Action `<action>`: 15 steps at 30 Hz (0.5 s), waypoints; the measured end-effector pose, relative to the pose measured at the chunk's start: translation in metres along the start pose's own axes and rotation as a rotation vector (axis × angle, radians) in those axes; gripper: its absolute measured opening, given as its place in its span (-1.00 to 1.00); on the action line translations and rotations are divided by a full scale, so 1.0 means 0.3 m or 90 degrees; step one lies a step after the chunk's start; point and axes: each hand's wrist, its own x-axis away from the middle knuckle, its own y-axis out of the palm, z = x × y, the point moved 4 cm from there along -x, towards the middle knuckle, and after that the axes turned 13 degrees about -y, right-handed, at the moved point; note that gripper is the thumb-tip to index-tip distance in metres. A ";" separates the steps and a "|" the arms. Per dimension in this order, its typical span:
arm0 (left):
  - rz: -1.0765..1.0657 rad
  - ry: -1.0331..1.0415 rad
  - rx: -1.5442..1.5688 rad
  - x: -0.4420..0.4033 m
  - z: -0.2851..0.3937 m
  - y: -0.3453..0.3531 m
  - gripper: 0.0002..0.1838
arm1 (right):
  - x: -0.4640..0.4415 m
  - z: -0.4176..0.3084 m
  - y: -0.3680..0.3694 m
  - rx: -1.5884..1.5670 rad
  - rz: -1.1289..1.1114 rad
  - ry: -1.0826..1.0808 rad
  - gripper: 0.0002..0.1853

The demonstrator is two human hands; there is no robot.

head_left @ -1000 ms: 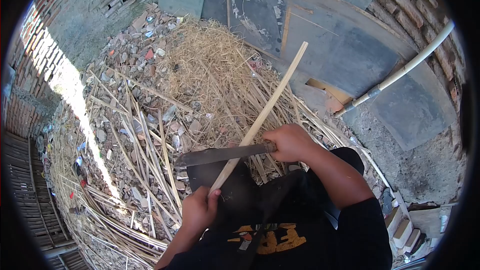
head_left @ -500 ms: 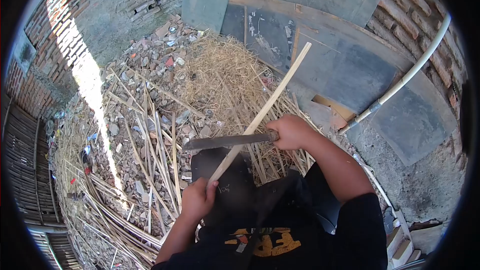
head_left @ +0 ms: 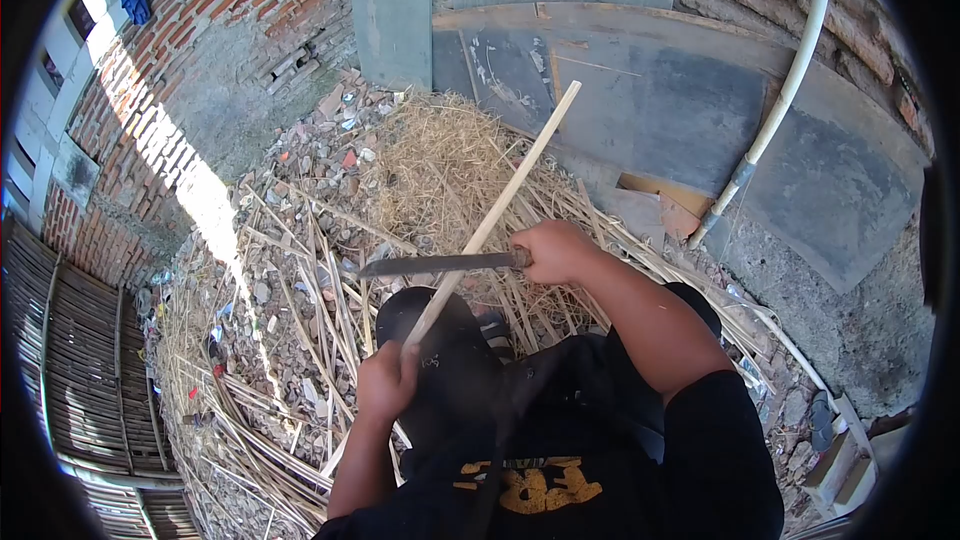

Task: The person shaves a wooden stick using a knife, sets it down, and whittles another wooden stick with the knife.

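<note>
My left hand (head_left: 387, 382) is closed around the lower end of a long pale bamboo strip (head_left: 508, 195), which slants up and away to the right. In my right hand (head_left: 562, 252) is the handle of a machete (head_left: 435, 265). Its dark blade points left and crosses the strip a short way above my left hand, seemingly against it. Below the crossing is my knee (head_left: 430, 315) in dark trousers. Much of the machete's handle is hidden by my fingers.
Dry shavings (head_left: 440, 165) are heaped ahead. Loose bamboo strips (head_left: 325, 290) lie over rubble on the left. Dark panels (head_left: 650, 110) lean against the brick wall, and a pale pipe (head_left: 775, 125) slants down on the right. A slatted bamboo screen (head_left: 85, 340) stands far left.
The head view has shifted, so the surroundings sit differently. Both hands keep their grips; in view, the strip's upper end and my right hand with the machete sit slightly farther left.
</note>
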 end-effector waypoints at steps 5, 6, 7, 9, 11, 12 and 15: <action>0.024 -0.024 -0.010 0.027 0.006 0.001 -0.61 | -0.030 0.341 -0.029 -0.130 0.243 0.123 -0.60; 0.015 -0.029 -0.015 0.024 0.003 -0.001 -0.60 | -0.016 0.334 -0.036 -0.139 0.239 0.124 -0.57; 0.019 -0.031 -0.013 0.023 0.004 0.000 -0.59 | 0.002 0.309 -0.049 -0.148 0.238 0.126 -0.54; 0.024 -0.031 -0.010 0.020 0.009 0.004 -0.59 | 0.020 0.230 -0.040 -0.144 0.191 0.087 -0.46; 0.024 -0.031 -0.013 0.020 0.019 0.005 -0.59 | 0.016 0.152 -0.023 -0.108 0.132 0.033 -0.42; 0.025 -0.030 -0.013 0.018 0.024 0.007 -0.58 | 0.009 0.126 0.002 -0.125 0.135 0.005 -0.44; 0.008 -0.038 -0.042 0.015 0.035 -0.007 -0.57 | 0.002 0.038 0.026 -0.259 0.175 -0.053 -0.50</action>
